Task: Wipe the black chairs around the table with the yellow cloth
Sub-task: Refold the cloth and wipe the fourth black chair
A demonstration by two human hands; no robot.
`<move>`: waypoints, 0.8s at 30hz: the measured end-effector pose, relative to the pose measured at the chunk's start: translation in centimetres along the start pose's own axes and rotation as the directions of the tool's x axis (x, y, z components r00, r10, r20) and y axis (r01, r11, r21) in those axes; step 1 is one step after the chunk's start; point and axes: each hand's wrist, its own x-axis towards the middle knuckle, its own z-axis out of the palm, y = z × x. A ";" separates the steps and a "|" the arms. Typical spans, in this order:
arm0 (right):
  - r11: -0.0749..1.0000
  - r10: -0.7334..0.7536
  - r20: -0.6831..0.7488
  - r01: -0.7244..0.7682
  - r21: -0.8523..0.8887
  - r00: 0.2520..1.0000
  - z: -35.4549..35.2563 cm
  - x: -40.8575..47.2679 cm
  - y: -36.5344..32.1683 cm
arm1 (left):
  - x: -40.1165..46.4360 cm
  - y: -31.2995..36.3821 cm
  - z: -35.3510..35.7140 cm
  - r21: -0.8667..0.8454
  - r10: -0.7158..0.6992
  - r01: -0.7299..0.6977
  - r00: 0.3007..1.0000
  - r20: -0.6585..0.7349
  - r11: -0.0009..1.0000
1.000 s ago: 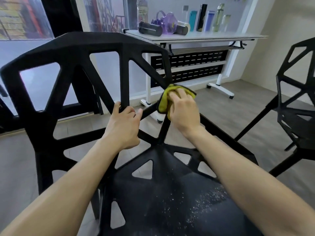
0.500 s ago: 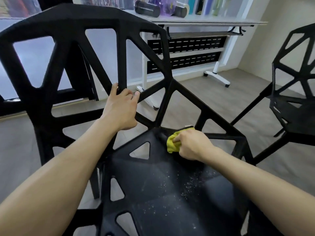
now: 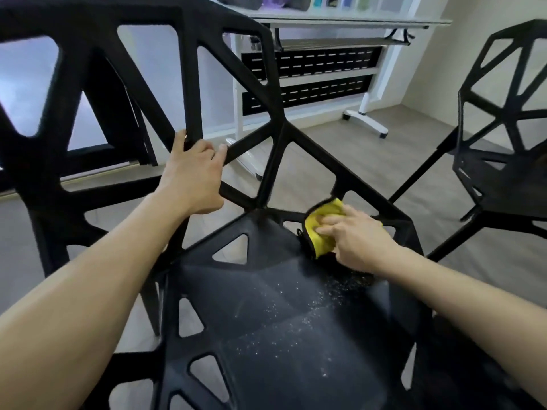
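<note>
A black lattice chair [image 3: 266,335] fills the middle of the head view, its seat speckled with pale dust. My left hand [image 3: 192,179] grips a strut of the chair's backrest. My right hand [image 3: 352,241] presses the yellow cloth [image 3: 321,226] onto the back right part of the seat, fingers curled over the bunched cloth. Part of the cloth is hidden under my hand.
A second black chair [image 3: 503,137] stands at the right. Beyond the backrest is a white table [image 3: 355,20] with bottles on top and a wheeled leg [image 3: 367,119]. Grey floor [image 3: 370,161] lies between the chairs.
My right hand took the cloth from the backrest strut down to the seat, then slid it rightward along the seat's back edge. My left hand kept its grip on the strut.
</note>
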 end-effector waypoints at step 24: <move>0.997 -0.063 -0.021 0.064 0.039 0.998 -0.6 4.5 -3.4 | -0.7 1.0 0.1 0.022 -0.033 0.033 0.999 -0.021 0.999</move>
